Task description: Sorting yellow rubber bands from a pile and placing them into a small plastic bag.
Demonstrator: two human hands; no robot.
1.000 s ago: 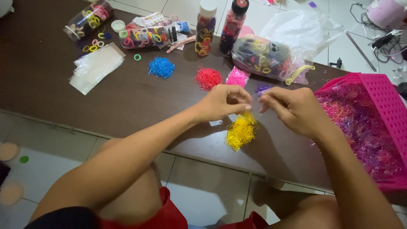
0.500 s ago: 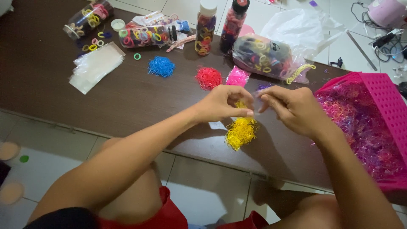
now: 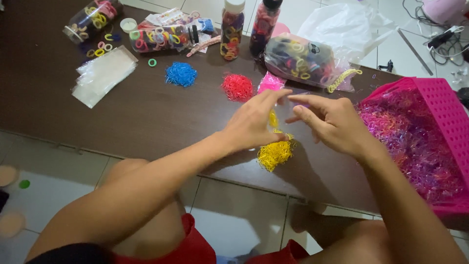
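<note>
On the dark brown wooden desk [image 3: 146, 112], a pink perforated plastic basket [image 3: 442, 105] at the right edge holds a tangle of pink and purple elastic bands. A clear plastic bag [image 3: 300, 61] of mixed hair ties lies at the far edge, beside two upright clear bottles [image 3: 232, 27] of coloured ties and two more lying towards the far left corner. The yellow heap of tiny rubber bands [image 3: 274, 152] lies near the front edge, just under my left hand [image 3: 256, 122], whose fingers are spread, pinching a few yellow strands. My right hand [image 3: 330, 122] hovers beside it, fingers loose, apparently gripping nothing.
</note>
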